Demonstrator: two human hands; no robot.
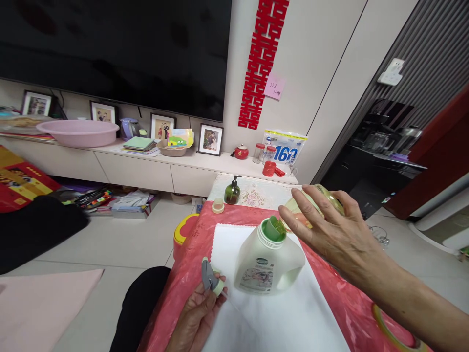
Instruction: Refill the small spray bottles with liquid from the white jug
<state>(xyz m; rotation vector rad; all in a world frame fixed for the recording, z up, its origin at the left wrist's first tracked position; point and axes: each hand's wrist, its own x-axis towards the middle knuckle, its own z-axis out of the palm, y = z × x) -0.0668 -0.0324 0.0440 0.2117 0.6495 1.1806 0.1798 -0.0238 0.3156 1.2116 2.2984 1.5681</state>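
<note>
A large translucent detergent jug stands upright on the white cloth, its green-lined mouth uncapped. Over that mouth my right hand is closed around a clear yellowish bottle, tilted so its neck meets the opening. The bottle's neck is partly hidden, and I cannot tell whether liquid is flowing. Left of the jug, my left hand grips a grey trigger sprayer head with a pale collar and a thin dip tube. Beyond the jug sit a cream cap and a dark green pump bottle.
The table has a red plastic cover under the white cloth. A roll of tape lies near its right edge. Behind runs a low white cabinet bearing a pink basin, framed photos and jars. A yellow-rimmed stool stands at left.
</note>
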